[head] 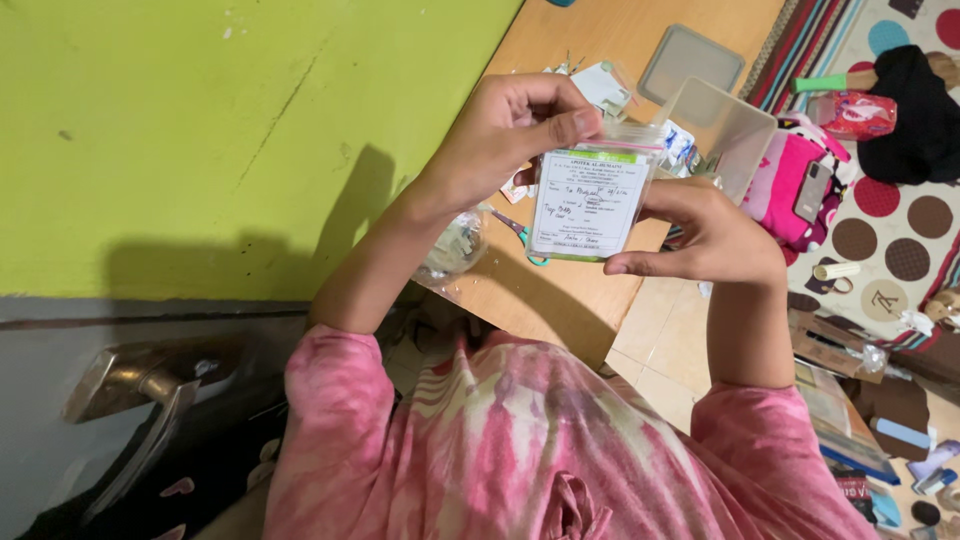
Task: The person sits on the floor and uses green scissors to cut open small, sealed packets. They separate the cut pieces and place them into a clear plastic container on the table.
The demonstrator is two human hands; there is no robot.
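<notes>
Two hands held one small clear zip bag [590,200] with a white paper label, green-edged, facing the camera at centre frame, above the edge of a wooden table [560,300]. Left hand [510,125] came in from the upper left and pinched the bag's top corner between thumb and curled fingers, closed on it. Right hand [710,235] cupped the bag's right edge and lower corner, fingers wrapped behind, thumb along the bottom, also closed on it. Held up flat and square to the view, probably so the label could be read; contents behind the label could not be made out. Just below the bag, scissors with teal handles [525,238] lay on the table, beside a crumpled clear plastic bag [455,245] at lower left of the hands. Behind the bag, upper centre, loose packets and a translucent container [725,125] with its grey lid [690,60] lying apart. Pink tie-dye sleeves filled the bottom. Green wall took the upper left. At right, a dotted rug [890,215] carried a pink bag [790,175] with a phone on it, and dark clothing.
</notes>
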